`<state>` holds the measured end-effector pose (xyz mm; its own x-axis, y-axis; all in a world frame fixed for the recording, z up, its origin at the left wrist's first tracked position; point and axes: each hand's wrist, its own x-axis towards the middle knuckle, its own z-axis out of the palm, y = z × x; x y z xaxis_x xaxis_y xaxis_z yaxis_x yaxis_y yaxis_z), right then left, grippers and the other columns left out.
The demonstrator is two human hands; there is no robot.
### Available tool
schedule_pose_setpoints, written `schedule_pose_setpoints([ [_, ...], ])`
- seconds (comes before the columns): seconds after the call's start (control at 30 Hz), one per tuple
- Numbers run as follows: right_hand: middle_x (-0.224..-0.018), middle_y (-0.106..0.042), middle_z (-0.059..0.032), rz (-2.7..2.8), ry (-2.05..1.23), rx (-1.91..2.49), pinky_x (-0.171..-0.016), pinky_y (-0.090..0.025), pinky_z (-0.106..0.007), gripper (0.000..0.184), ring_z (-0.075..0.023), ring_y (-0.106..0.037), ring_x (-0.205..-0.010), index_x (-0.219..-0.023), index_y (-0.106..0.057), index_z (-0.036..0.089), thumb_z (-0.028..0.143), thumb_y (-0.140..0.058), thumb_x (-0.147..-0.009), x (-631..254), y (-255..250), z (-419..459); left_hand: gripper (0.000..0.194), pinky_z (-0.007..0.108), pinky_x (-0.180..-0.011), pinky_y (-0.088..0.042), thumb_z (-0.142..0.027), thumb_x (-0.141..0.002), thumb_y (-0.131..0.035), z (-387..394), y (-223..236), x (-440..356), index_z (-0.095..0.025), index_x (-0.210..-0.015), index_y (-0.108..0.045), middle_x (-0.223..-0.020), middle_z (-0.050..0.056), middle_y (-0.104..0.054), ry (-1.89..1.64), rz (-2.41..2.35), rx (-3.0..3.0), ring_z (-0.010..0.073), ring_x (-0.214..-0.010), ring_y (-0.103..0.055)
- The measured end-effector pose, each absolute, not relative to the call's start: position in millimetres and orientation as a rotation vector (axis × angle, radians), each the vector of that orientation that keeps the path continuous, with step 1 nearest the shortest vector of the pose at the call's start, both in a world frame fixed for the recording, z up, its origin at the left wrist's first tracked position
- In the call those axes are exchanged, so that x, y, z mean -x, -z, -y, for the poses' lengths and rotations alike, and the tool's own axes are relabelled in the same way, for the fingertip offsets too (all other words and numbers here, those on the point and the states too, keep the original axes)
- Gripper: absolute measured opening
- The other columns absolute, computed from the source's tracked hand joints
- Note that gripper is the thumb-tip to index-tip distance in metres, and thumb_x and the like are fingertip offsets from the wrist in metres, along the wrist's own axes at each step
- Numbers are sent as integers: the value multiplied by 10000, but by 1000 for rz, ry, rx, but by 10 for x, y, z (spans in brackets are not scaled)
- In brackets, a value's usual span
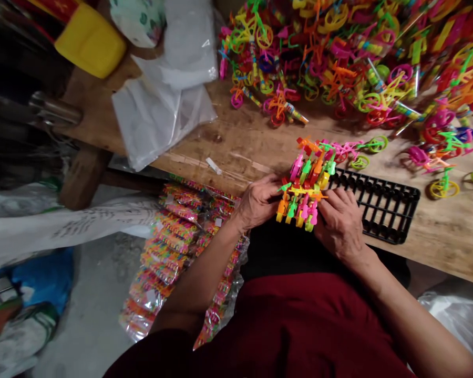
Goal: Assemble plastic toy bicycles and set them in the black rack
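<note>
Between my two hands is a bundle of toy bicycles (305,184), small plastic pieces in pink, green, orange, red and yellow set in rows. My left hand (260,202) grips the bundle's left side with curled fingers. On the other side, my right hand (341,223) closes round its lower right edge; some fingertips are hidden. The bundle is at the table's front edge, above my lap. Just right of it, a black slotted rack (392,210) lies on the wooden table (236,142), partly behind my right hand. A loose pink and green toy bicycle (358,151) lies behind the bundle.
A large heap of colourful toy bicycles (339,68) covers the back right of the table. Clear plastic bags (161,110) lie at the left, near a yellow container (90,42). Packed bags of toys (165,252) stand below the table edge, left of my lap.
</note>
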<state>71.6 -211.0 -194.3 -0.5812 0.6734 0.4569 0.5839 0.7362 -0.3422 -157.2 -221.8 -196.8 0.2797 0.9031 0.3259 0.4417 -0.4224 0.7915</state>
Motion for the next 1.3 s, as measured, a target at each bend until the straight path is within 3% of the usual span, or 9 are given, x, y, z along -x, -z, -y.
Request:
schedule_pose_setpoints([
  [0.23,-902,-651,-69,2355,-197,948,-730,-343,-378,109,-234,-474,-834,-942,-627,200,122,-552,-945,-717,1954,2125,198,290,-870,-567,-346,-960,-674,2271,1999,1554,-217,-1008,-816,-1055,85,-767,-1053,-1278,-1902,182,-985,-723],
  [0.47,-899,-640,-76,2363,-205,965,-754,-373,-374,91,-235,-462,-841,-945,-637,181,135,-561,-960,-706,1924,2133,176,312,-793,-572,-216,-907,-703,2325,2050,1481,-201,-1054,-799,-1007,85,-763,-1126,-1360,-1918,204,-916,-714],
  [0.77,-826,-627,-59,2337,-253,956,-751,-373,-370,137,-220,-459,-810,-907,-654,179,133,-550,-984,-686,1952,2132,123,314,-822,-577,-201,-922,-672,2285,2076,1486,-216,-910,-793,-961,62,-767,-1143,-1306,-1869,193,-907,-711],
  [0.9,-831,-627,-69,2340,-195,991,-740,-377,-370,169,-220,-471,-811,-888,-662,171,167,-535,-999,-662,1974,2141,181,339,-825,-600,-198,-870,-676,2340,2013,1481,-196,-1012,-787,-1016,84,-774,-1058,-1401,-1909,220,-932,-721],
  [1.03,-916,-673,-85,2364,-304,1015,-750,-448,-367,146,-220,-538,-843,-967,-674,162,191,-538,-1011,-687,1914,2134,231,347,-904,-625,-242,-909,-628,2501,1781,1661,-175,-1083,-763,-1129,86,-784,-908,-1627,-1779,221,-1034,-754],
  [1.13,-1045,-707,-104,2321,-497,969,-774,-525,-326,213,-193,-619,-896,-1182,-648,153,150,-508,-1022,-845,1791,2123,226,320,-852,-648,-306,-968,-591,2633,1446,1844,-208,-1079,-762,-1082,48,-801,-840,-1855,-1607,194,-929,-779],
  [1.2,-1077,-717,-98,2243,-500,973,-788,-550,-306,236,-176,-657,-920,-1192,-649,184,131,-492,-1025,-1035,1712,2081,231,329,-873,-645,-336,-980,-603,2655,1172,1853,-238,-1123,-756,-1063,21,-804,-901,-2057,-1593,187,-901,-778],
  [1.3,-1029,-729,-79,2107,-274,1119,-804,-554,-324,198,-185,-679,-914,-1114,-679,214,144,-524,-1013,-1357,1656,1905,292,430,-1150,-513,-312,-1001,-602,2494,842,1616,-251,-1271,-696,-1301,31,-738,-1081,-2056,-1909,223,-1229,-692],
])
